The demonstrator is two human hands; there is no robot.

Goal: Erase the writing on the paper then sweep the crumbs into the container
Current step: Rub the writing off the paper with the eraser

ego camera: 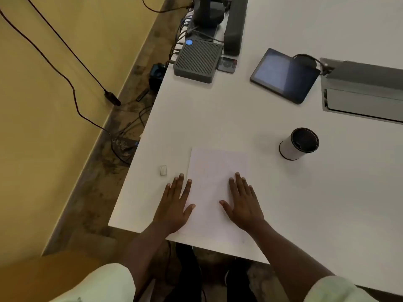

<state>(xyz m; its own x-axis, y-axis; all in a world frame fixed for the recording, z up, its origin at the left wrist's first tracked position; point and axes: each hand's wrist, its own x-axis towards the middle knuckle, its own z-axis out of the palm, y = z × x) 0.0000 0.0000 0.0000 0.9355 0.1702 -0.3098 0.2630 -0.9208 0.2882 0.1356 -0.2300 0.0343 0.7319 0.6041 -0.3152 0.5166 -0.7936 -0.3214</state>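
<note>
A white sheet of paper (214, 171) lies near the front edge of the white table (305, 192), with only faint marks visible on it. My left hand (174, 203) rests flat on the paper's left edge, fingers spread. Flat on the paper's right side lies my right hand (242, 203), also with fingers apart. A small white eraser (163, 170) sits on the table just left of the paper, a little beyond my left fingertips. A white cylindrical container (297, 143) with a dark inside stands to the right of the paper, beyond my right hand.
A tablet (284, 75) lies at the back, a laptop (366, 90) at the far right. A grey box with a blue dot (197, 59) and dark equipment stand at the back left corner. The table's left edge drops to a floor with cables.
</note>
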